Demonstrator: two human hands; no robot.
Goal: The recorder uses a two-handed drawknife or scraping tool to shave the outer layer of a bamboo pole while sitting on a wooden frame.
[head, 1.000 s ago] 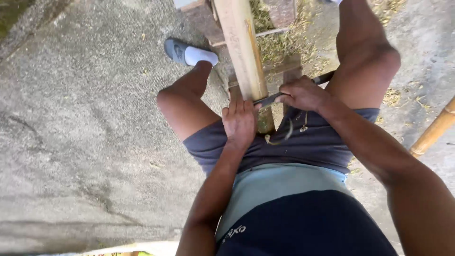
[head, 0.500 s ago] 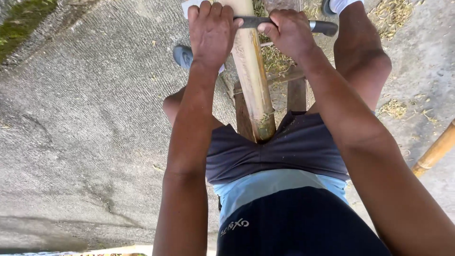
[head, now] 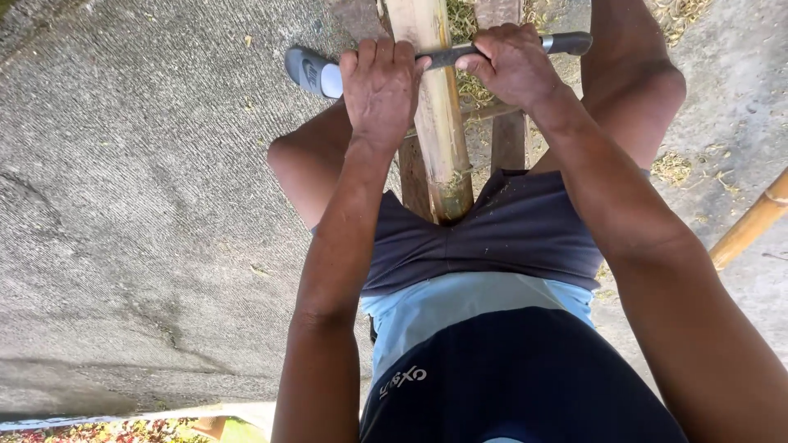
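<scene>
A pale bamboo pole (head: 435, 107) runs away from my lap between my knees, resting on a wooden bench (head: 509, 135). A dark knife (head: 566, 43) lies across the pole near the top of the view. My left hand (head: 379, 86) grips the blade end on the pole's left side. My right hand (head: 513, 64) is closed around the handle end on the right, with the black handle sticking out past my fist. The pole's near end sits against my dark shorts.
Grey concrete ground (head: 139, 205) fills the left side. My left foot in a grey slipper (head: 308, 70) rests beside the pole. Bamboo shavings (head: 673, 168) litter the ground at right, where a second bamboo pole (head: 751, 221) lies slanted.
Both hands pushed the knife away from my lap along the pole to its far part, arms stretching out. In the last half second the hands stayed about the same place.
</scene>
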